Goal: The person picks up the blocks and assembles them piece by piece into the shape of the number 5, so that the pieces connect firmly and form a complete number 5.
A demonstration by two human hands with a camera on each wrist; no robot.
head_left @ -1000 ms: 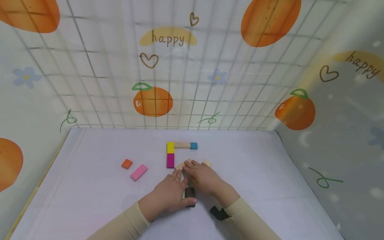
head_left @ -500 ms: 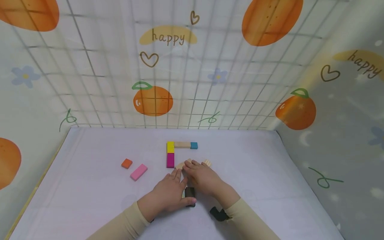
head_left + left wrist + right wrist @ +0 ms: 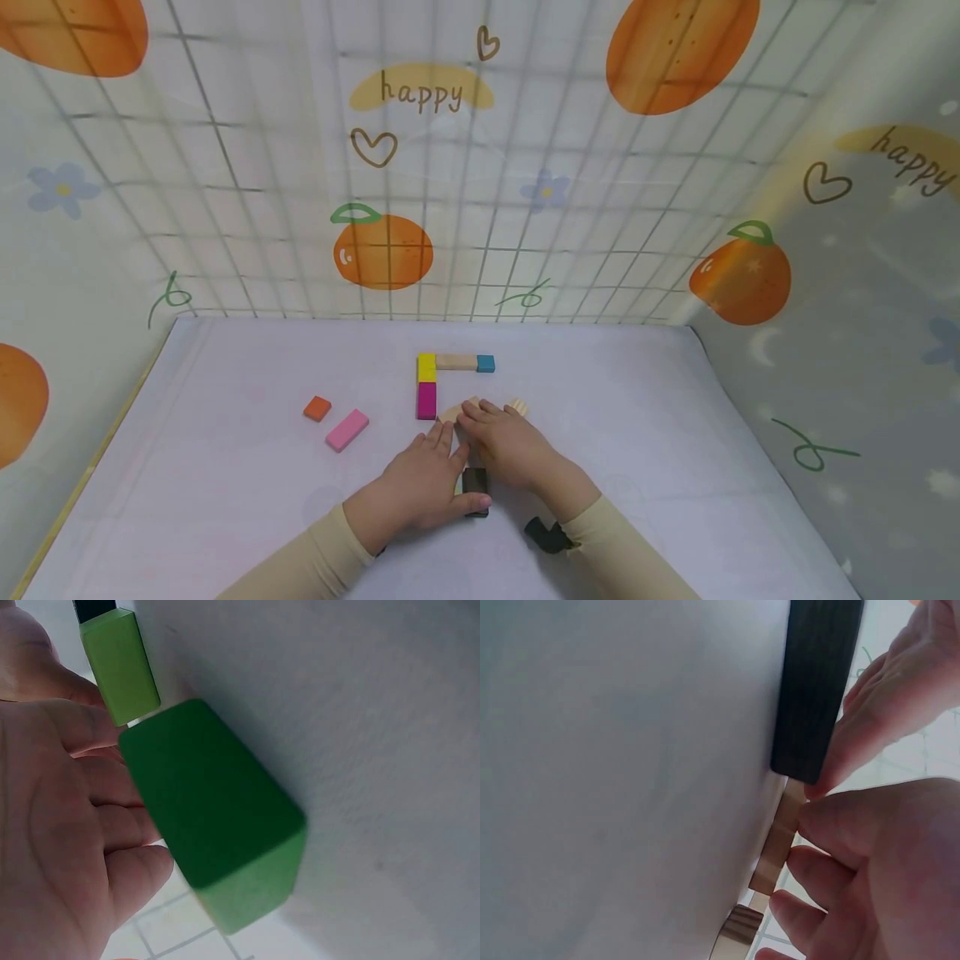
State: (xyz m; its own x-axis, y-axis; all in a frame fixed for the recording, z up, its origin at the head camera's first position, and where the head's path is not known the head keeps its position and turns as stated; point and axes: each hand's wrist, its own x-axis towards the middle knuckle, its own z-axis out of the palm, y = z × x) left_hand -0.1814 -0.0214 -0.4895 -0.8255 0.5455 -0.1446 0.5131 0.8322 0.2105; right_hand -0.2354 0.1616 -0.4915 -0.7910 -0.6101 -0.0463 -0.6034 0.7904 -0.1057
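A: No shift of hands or blocks is made out since the earlier frame (only the view is nudged a hair). Left side?

B: Orange block (image 3: 317, 409) and pink block (image 3: 347, 431) lie apart. Left hand (image 3: 420, 479): fingers extended, nothing clasped; dark green block (image 3: 210, 802) beside them, thumb across the black block (image 3: 475, 482). Magenta block (image 3: 427, 401) stands just beyond. Pale wooden piece (image 3: 458, 412) is touched by the right hand (image 3: 513, 446), its fingers also extended, ungripped.

A: Risks?

B: The row could be skewed by uneven fingertip pressure; the black block could be dragged by the thumb.

A: Materials?

B: Green: smooth, painted, softly rounded edges. Black: matt, oblong. Pale wood: bare, grained. Far right, a grooved piece (image 3: 519, 407), seemingly wooden.
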